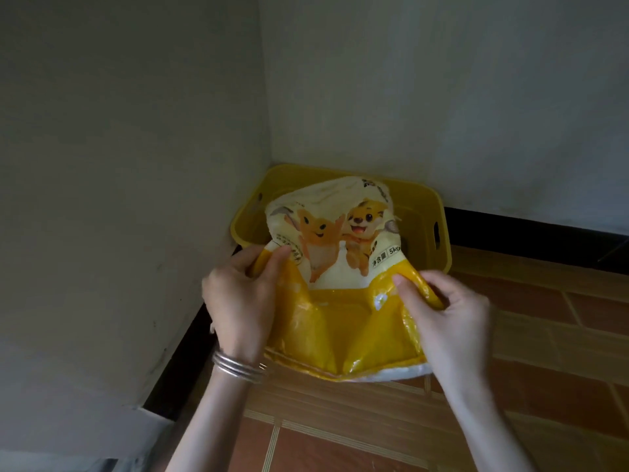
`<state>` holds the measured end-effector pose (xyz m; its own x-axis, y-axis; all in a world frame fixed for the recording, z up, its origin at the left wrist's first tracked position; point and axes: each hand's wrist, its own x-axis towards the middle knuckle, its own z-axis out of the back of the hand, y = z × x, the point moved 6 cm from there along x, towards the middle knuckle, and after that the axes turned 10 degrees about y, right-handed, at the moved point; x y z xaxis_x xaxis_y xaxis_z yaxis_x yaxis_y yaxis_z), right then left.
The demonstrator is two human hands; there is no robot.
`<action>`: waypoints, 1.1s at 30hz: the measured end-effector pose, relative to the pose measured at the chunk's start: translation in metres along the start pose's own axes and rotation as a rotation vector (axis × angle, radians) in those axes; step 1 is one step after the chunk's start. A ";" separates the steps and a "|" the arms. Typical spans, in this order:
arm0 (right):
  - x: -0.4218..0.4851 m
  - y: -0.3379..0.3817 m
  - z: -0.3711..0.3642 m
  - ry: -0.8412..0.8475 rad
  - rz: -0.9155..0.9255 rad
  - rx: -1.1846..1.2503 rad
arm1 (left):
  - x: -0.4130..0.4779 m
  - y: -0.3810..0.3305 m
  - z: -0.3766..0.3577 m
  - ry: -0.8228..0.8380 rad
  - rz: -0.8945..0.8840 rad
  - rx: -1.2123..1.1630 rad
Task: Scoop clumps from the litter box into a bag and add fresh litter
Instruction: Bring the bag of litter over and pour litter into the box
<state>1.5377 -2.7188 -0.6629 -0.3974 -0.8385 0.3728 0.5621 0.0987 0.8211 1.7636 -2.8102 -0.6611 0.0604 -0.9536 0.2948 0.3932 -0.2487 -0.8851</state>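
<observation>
A yellow and white litter bag [340,301] with two cartoon animals printed on it is tipped forward over the yellow litter box [439,212], which sits in the corner of the room. The bag's far end hangs inside the box and hides its contents. My left hand [241,298] grips the bag's bottom left corner, thumb and fingers pinching the plastic. My right hand [446,315] grips the bottom right corner the same way. Silver bangles ring my left wrist. No scoop is in view.
Grey walls [136,165] close in on the left and behind the box, with a black skirting [531,233] along their base. Brown tiled floor [544,352] stretches to the right and towards me.
</observation>
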 end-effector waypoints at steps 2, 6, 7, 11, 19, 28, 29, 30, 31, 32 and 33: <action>-0.002 -0.001 -0.002 0.029 0.002 -0.027 | -0.004 0.002 -0.003 0.007 0.007 0.020; -0.001 -0.001 0.003 -0.021 0.040 -0.052 | -0.004 -0.004 -0.002 -0.021 -0.050 0.014; -0.004 0.001 0.004 -0.021 0.043 -0.040 | -0.007 -0.007 0.000 -0.028 -0.062 0.008; 0.000 0.002 0.005 -0.014 0.052 -0.038 | -0.008 -0.014 0.009 -0.060 -0.094 -0.033; -0.031 -0.039 -0.014 -0.002 0.033 -0.195 | -0.030 0.036 -0.019 -0.012 -0.018 0.013; -0.079 -0.090 -0.044 0.119 -0.059 -0.384 | -0.061 0.103 -0.027 0.099 0.157 0.099; -0.083 -0.096 -0.048 0.156 -0.076 -0.401 | -0.063 0.110 -0.029 0.135 0.170 0.119; -0.087 -0.102 -0.052 0.189 -0.090 -0.417 | -0.065 0.117 -0.032 0.173 0.180 0.132; -0.092 -0.109 -0.056 0.216 -0.103 -0.433 | -0.069 0.122 -0.034 0.205 0.186 0.149; -0.095 -0.114 -0.059 0.236 -0.115 -0.449 | -0.073 0.126 -0.037 0.228 0.189 0.174; -0.098 -0.120 -0.062 0.249 -0.132 -0.457 | -0.076 0.130 -0.039 0.241 0.192 0.203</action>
<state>1.5539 -2.6815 -0.8244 -0.3332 -0.9352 0.1202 0.7995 -0.2126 0.5618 1.7745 -2.7763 -0.8121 -0.0580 -0.9982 0.0159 0.5711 -0.0462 -0.8196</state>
